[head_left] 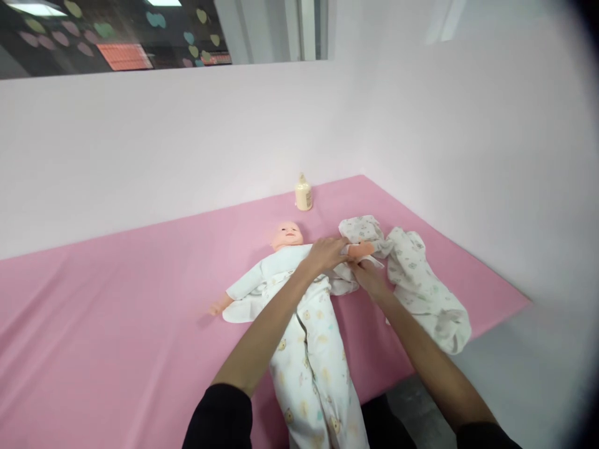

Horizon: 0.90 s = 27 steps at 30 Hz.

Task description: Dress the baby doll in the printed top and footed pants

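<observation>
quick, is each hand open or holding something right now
Left hand: closed on the white sleeve by the doll's hand.
Right hand: seems closed on the same sleeve, fingertips partly hidden.

Plain white walls (140, 149) meet right of centre. At upper left, a dark glass window (180, 47) shows pastel rounded stickers (103, 29) and bright rectangular lights (37, 9). A flat pink-covered table (116, 324) spreads below; dull grey floor (414, 399) shows at lower right.
</observation>
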### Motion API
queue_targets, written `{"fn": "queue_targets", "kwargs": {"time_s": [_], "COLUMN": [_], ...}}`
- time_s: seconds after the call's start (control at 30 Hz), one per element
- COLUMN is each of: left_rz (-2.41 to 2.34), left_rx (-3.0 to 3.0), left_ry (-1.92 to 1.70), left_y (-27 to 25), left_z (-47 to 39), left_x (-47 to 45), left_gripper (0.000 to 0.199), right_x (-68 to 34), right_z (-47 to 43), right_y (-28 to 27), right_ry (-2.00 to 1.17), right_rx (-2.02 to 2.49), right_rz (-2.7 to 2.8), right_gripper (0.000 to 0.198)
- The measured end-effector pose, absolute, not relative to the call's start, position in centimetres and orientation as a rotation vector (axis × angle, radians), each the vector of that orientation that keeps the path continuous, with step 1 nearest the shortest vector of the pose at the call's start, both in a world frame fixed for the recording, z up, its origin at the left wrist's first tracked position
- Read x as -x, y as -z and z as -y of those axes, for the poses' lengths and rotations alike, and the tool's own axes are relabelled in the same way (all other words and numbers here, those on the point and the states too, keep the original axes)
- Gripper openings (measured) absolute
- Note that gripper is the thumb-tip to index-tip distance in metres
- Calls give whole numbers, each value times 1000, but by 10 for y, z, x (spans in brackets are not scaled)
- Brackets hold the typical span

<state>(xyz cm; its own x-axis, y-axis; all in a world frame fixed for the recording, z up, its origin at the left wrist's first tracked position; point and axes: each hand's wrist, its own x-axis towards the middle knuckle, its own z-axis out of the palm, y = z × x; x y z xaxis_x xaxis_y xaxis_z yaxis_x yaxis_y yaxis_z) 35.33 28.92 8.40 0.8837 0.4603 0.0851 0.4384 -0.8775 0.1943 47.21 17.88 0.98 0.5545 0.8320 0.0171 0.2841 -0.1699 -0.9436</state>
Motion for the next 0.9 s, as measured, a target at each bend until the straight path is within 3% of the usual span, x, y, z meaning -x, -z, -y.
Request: {"fn": "queue_targets", "kwargs": {"time_s": [0.37,0.5,0.63,0.77,0.9], "left_rz": [-729,-732,-894,-1173,-1503], "left_rx": [-2882,-2782,-2642,-2439,-1938], "left_ry": [-37,-48,-446,-832,-859], "left_y": [-72,-83,-97,-95,-72], "left_z": [-286,-285,-264,-235,-231], "left_x": [-363,-347,-300,-237,-189], "left_gripper": [35,36,39,30,23], "right_x": [-463,-442,-432,-427,-418], "right_z": [-122,-136,-161,-176,-188], "right_y": [-42,-41,-34,-31,-34], "right_ry": [-455,-742,-921,-1158,-1356], "right_rx": [1869,1638,1539,1511,1428], "right_rz": [1239,1220,1194,1034,865], "right_gripper": [35,36,40,39,37]}}
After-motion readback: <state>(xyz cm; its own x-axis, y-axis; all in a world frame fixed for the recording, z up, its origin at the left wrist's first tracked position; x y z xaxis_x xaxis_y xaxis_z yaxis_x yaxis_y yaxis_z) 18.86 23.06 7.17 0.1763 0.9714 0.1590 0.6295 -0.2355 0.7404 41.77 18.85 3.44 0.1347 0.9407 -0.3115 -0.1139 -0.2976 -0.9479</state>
